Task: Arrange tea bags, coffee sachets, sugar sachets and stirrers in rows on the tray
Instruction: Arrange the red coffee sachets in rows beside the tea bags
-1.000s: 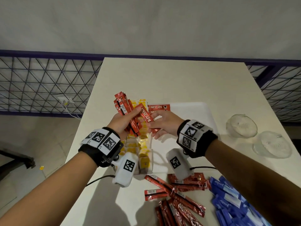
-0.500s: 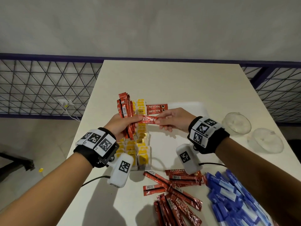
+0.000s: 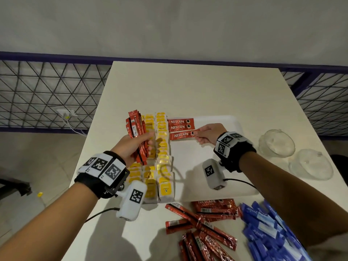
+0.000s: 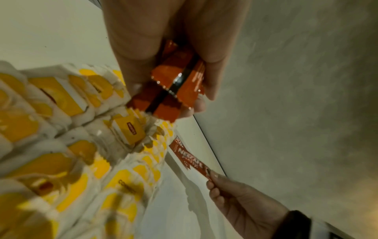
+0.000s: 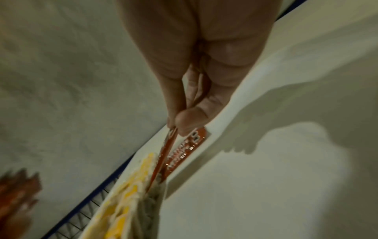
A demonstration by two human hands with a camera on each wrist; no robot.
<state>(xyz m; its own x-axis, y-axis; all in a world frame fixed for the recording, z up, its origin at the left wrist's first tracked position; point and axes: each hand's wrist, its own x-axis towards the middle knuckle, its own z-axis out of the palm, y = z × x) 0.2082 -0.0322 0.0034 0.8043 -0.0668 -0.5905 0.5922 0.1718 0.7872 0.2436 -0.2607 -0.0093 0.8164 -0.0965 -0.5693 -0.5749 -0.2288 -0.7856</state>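
Note:
A white tray (image 3: 233, 125) lies mid-table, its left part filled with rows of yellow-and-white tea bags (image 3: 162, 147). Right of them, two red coffee sachets (image 3: 180, 124) lie side by side at the tray's far end. My right hand (image 3: 205, 134) pinches the right end of a third red coffee sachet (image 3: 181, 136), just below those two, low over the tray. My left hand (image 3: 135, 146) grips a bundle of red coffee sachets (image 3: 136, 132) upright above the tea bags. In the left wrist view the bundle (image 4: 174, 87) sits in my curled fingers; the right wrist view shows the pinched sachet (image 5: 163, 155).
Loose red coffee sachets (image 3: 203, 223) lie on the table near me, with a heap of blue sachets (image 3: 267, 232) to their right. Two clear glass bowls (image 3: 293, 153) stand at the right edge. A metal mesh railing (image 3: 47, 95) runs behind the table.
My right hand drew one sachet out of the left hand's bundle, turned it sideways and carried it right, down to just below the two laid sachets. The left hand kept its bundle.

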